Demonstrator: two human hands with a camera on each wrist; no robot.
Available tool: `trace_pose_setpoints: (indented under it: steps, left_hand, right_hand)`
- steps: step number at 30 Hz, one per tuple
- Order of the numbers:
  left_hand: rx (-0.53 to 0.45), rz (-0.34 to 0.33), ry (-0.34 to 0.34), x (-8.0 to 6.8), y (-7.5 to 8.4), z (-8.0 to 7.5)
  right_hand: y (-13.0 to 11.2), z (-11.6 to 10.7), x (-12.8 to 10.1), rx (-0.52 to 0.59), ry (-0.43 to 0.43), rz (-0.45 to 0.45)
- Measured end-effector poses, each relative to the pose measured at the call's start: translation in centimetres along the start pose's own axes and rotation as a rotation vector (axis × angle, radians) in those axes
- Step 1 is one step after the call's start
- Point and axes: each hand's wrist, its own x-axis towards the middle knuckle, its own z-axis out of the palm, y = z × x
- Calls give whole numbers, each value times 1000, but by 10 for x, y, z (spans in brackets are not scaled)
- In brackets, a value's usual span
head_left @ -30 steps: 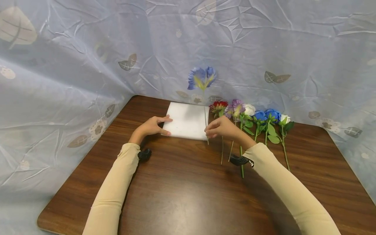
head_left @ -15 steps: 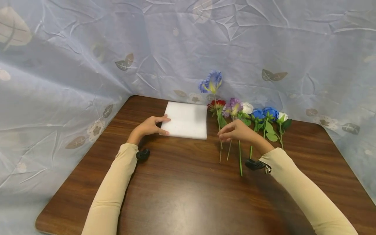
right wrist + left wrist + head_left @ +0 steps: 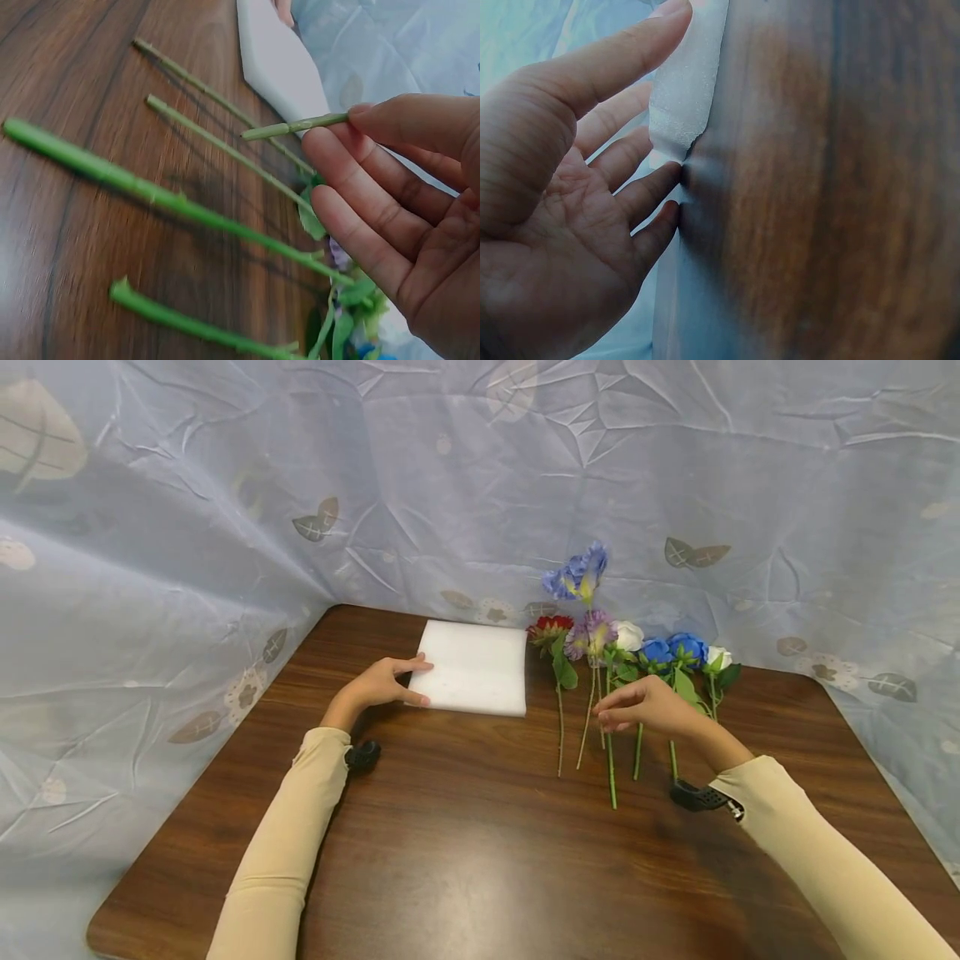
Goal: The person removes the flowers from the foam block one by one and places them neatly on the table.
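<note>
Left hand [image 3: 382, 683]: extended toward 12 o'clock, fingers straight and relaxed, thumb apart, palm turned inward. Right hand [image 3: 651, 704]: raised at 2 o'clock, fingers [image 3: 352, 157] lightly bent, thumb and forefinger pinched together. Both forearms sleeved, converging from 6 o'clock, elbows apart.

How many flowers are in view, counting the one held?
7. The right hand holds a blue iris upright. Six lie in a row on the table: red, purple, white, blue, blue, white. Others may hide beneath.
</note>
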Motion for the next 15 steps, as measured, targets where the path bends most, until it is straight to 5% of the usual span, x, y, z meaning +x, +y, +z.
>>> trace_pose_setpoints:
  steps: [15]
  left_hand:
    - [-7, 0, 4, -1, 0, 0]
  right_hand:
    - [23, -34, -53, 9, 70, 54]
